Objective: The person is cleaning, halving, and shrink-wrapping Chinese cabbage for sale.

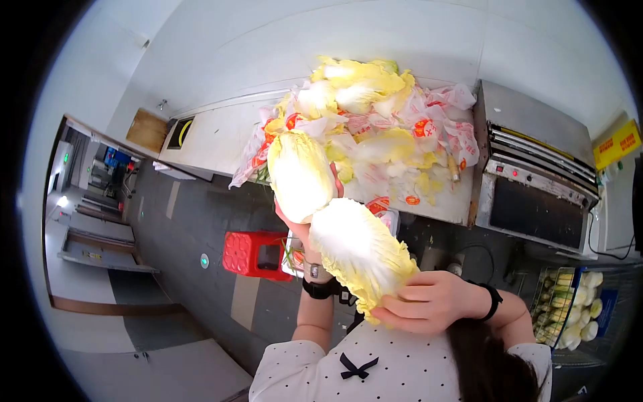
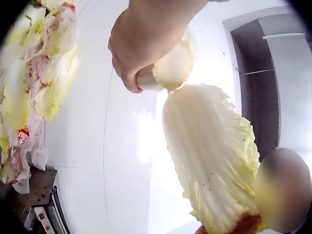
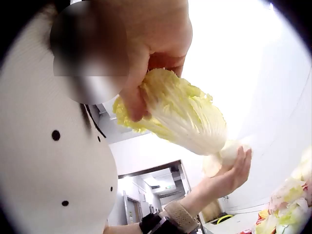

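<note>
My left hand (image 2: pixel 134 53) grips a pale yellow napa cabbage head (image 1: pixel 298 177) from below, holding it up in front of the counter. Fingers of that hand show along the right side of the head in the head view. My right hand (image 1: pixel 432 301), close to the chest, pinches a large napa cabbage leaf (image 1: pixel 358 244) by its frilly yellow end. The leaf's broad white base points to the left hand and overlaps the bottom of the head in the head view. In the right wrist view, the right thumb lies over the leaf's frilly end.
Loose cabbage leaves (image 1: pixel 385 147) and red-printed plastic bags (image 1: pixel 462 137) cover part of the counter (image 1: pixel 224 130). A red stool (image 1: pixel 251 254) stands below it. To the right are a metal oven (image 1: pixel 536 208) and a wire basket of cabbages (image 1: pixel 546 298).
</note>
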